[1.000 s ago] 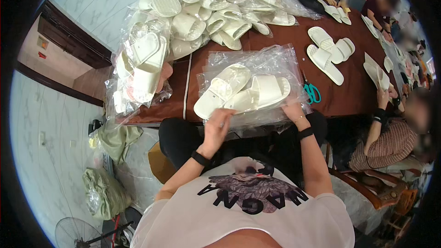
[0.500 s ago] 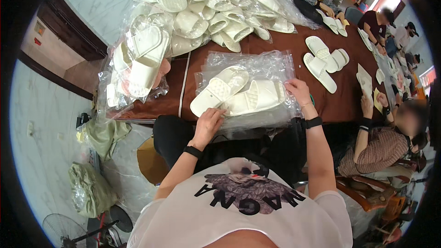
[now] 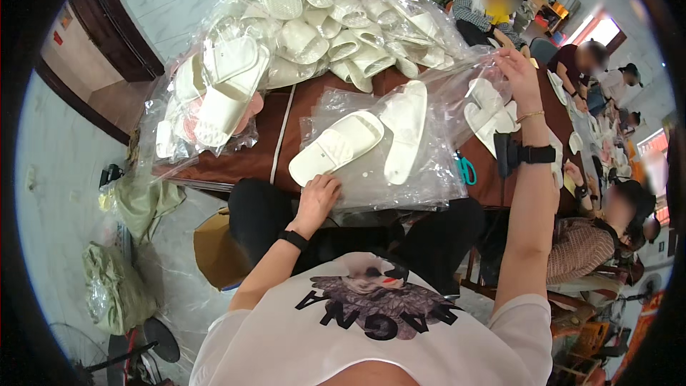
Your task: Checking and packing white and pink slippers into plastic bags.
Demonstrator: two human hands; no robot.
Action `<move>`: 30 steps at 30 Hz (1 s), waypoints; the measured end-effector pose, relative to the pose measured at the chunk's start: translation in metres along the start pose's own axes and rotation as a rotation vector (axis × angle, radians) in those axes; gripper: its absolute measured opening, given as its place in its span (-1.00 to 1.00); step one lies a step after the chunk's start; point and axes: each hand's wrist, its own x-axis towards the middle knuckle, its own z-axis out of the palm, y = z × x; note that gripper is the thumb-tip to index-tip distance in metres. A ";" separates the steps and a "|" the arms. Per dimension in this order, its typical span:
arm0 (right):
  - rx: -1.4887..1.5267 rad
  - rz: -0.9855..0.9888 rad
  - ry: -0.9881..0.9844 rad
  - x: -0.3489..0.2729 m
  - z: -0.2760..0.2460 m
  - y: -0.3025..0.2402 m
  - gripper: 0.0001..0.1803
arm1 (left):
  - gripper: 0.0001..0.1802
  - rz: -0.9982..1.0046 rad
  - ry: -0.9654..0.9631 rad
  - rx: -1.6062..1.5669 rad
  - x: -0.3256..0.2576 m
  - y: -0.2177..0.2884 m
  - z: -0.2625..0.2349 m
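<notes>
Two white slippers lie on a stack of clear plastic bags [image 3: 436,186] in front of me. The left slipper [image 3: 314,161] is flat and slanted; the other slipper [image 3: 406,136] is tipped onto its side. At the left slipper's heel, my left hand [image 3: 318,196] has its fingers curled against the edge. My right hand [image 3: 516,75], raised at far right, pinches the edge of a clear plastic bag [image 3: 457,75]. That bag is stretched up from the table, partly over more white slippers [image 3: 489,116].
Teal-handled scissors [image 3: 466,170] lie right of the bags. A big heap of bagged white slippers [image 3: 307,39] covers the back left of the brown-topped table [image 3: 286,132]. Co-workers sit along its right side. A cardboard box [image 3: 214,250] stands on the floor by my left leg.
My right hand has moved up and to the right, drawing a plastic bag with it. The right slipper has turned from slanted to nearly upright on its side. The scissors have come into view.
</notes>
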 end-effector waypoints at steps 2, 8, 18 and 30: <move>-0.042 0.003 0.065 0.008 -0.024 0.007 -0.86 | -0.77 0.009 -0.004 -0.010 0.000 0.001 -0.002; -0.213 -0.222 -0.109 0.010 -0.014 -0.013 -0.88 | -0.79 -0.047 -0.026 -0.045 -0.004 0.001 -0.005; -0.203 -0.307 -0.238 0.025 0.000 -0.071 -0.84 | -0.72 -0.068 0.078 -0.170 0.060 -0.003 -0.017; -0.103 -0.600 0.063 0.021 0.030 -0.151 -0.88 | -0.30 0.013 0.282 -0.216 0.145 -0.003 -0.035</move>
